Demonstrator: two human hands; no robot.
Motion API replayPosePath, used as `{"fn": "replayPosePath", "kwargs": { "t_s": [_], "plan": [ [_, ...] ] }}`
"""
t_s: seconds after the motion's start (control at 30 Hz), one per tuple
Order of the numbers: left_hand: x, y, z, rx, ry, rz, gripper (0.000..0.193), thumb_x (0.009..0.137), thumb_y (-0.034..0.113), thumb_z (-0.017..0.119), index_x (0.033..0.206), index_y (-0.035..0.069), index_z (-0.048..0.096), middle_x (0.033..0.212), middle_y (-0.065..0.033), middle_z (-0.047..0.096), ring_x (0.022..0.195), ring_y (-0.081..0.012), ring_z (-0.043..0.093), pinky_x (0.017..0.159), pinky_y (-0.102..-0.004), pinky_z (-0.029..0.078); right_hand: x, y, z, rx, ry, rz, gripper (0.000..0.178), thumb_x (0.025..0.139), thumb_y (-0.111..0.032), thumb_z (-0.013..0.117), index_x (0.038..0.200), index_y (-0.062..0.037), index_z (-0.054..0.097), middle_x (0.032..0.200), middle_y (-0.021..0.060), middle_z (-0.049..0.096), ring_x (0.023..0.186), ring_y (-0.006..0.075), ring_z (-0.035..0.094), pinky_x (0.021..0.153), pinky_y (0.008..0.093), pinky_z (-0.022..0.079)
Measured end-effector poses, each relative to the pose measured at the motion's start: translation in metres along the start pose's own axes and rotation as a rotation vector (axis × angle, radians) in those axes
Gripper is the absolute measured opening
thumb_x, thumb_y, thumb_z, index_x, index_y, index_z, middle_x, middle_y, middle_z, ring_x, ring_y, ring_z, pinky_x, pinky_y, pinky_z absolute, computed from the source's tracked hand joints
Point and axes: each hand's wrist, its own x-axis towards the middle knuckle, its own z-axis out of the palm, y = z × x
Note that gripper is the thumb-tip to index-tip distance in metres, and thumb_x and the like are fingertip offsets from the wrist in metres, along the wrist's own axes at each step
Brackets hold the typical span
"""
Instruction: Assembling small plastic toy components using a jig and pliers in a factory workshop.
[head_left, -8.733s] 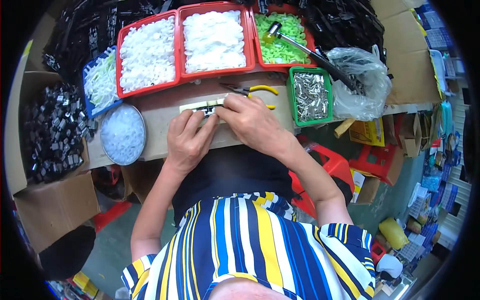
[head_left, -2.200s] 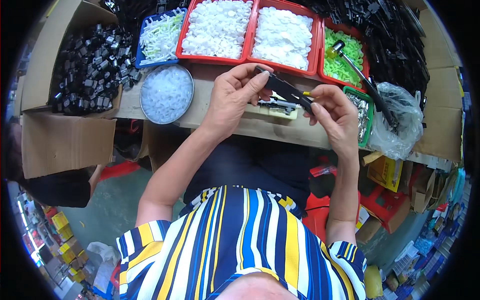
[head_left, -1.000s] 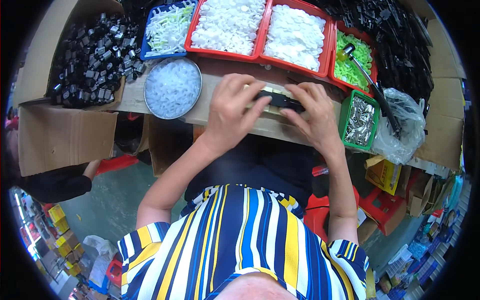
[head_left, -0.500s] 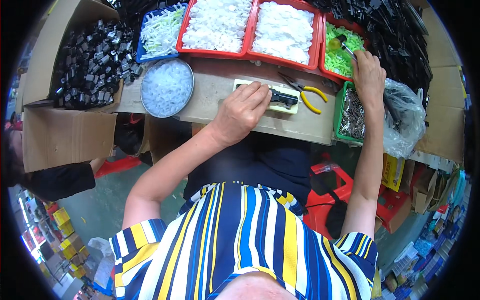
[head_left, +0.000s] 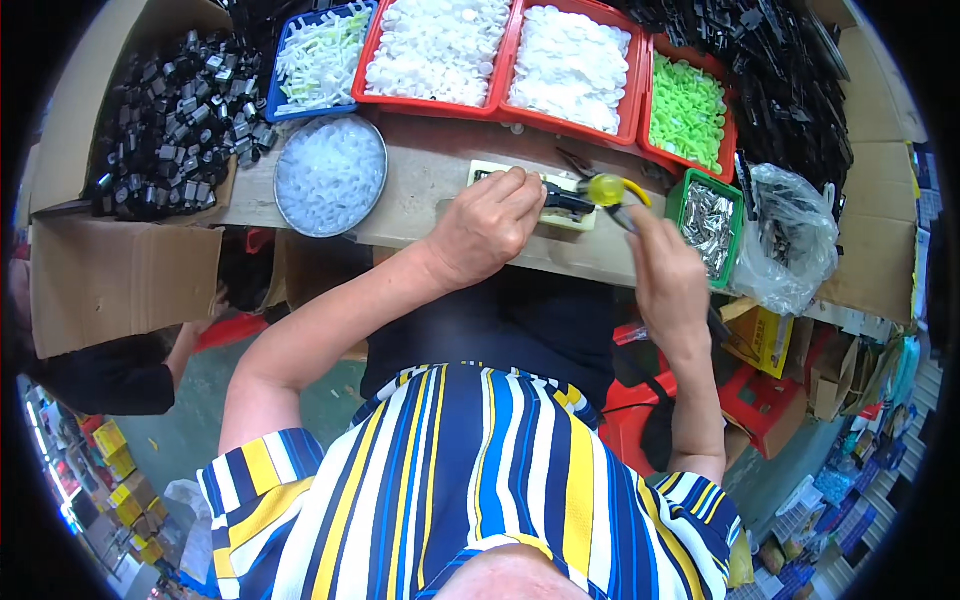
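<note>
My left hand [head_left: 492, 225] is closed over a narrow black plastic part [head_left: 566, 200], pressing it onto a cream block [head_left: 574, 222] near the table's front edge. Its fingertips hide one end of the part. My right hand [head_left: 670, 270] grips a small hammer with a round, see-through yellow head [head_left: 605, 189]. That head hangs just right of the block, over the black part's end; I cannot tell whether they touch. Partly behind the hammer lie pliers with yellow handles [head_left: 637, 190].
Red trays [head_left: 642, 100] of white and green pieces line the back, beside a blue tray [head_left: 272, 100]. A round metal dish [head_left: 382, 190] of clear pieces stands left. To the right are a green bin [head_left: 740, 215] of metal parts and a plastic bag [head_left: 800, 240]. Cardboard boxes [head_left: 125, 285] flank the table.
My right hand has brought the hammer from over the green pieces leftward and nearer, to the block. My left hand stays on the black part.
</note>
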Motion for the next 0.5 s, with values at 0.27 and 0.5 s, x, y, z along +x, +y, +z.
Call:
{"fn": "replayPosePath", "kwargs": {
  "t_s": [0.27,0.5],
  "plan": [
    [-0.001,0.000,0.002,-0.016,-0.008,-0.010,0.028,0.074,0.002,0.065,0.099,-0.009,0.067,0.103,-0.0182,0.065,0.098,-0.0307,0.066,0.082,-0.0361,0.056,-0.002,-0.006,0.016,0.082,-0.085,0.064,0.032,0.095,-0.010,0.058,0.126,-0.0051,0.057,0.093,0.0198,0.065,0.081,0.0398,0.064,0.065,0.0458,0.050],
    [-0.001,0.007,-0.004,-0.035,-0.004,-0.078,0.026,0.080,0.001,0.064,0.104,-0.010,0.065,0.110,-0.0185,0.063,0.104,-0.0325,0.064,0.086,-0.0376,0.055,0.016,-0.013,-0.008,0.200,0.080,0.054,0.028,0.094,-0.005,0.060,0.122,0.0006,0.059,0.101,0.0243,0.067,0.089,0.0419,0.067,0.074,0.0441,0.054]
  ]
}}
